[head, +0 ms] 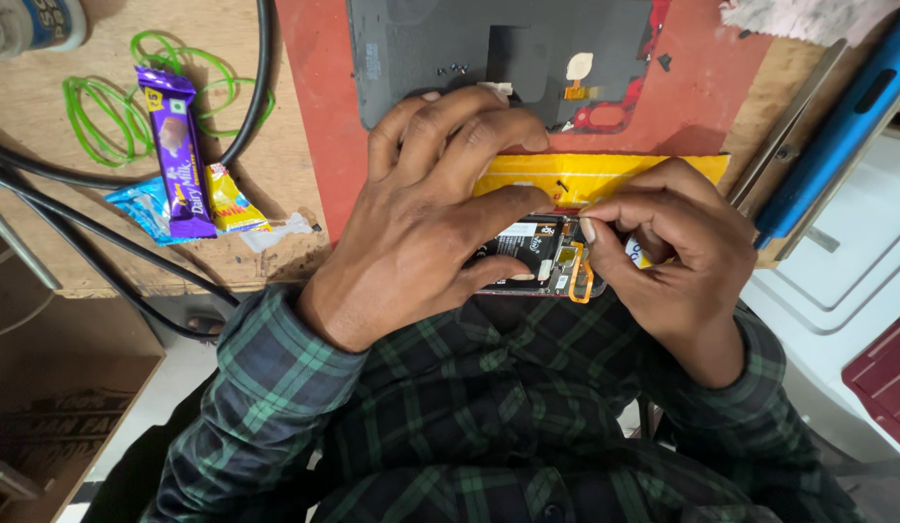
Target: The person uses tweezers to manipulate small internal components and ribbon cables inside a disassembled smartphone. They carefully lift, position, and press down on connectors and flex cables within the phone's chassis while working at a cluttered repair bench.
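An opened phone with its back removed lies at the near edge of the bench, its dark battery and circuit parts showing. My left hand rests over it, fingers spread, pinning it down. My right hand pinches something small at the phone's right end, beside an orange flex loop; what the fingertips hold is too small to tell. A yellow strip lies just behind the phone.
A grey mat with small screws and a red frame lies on a red pad behind. Left: a purple chocolate bar, wrappers, green rubber bands, black cables. Right: a blue tool and metal tweezers.
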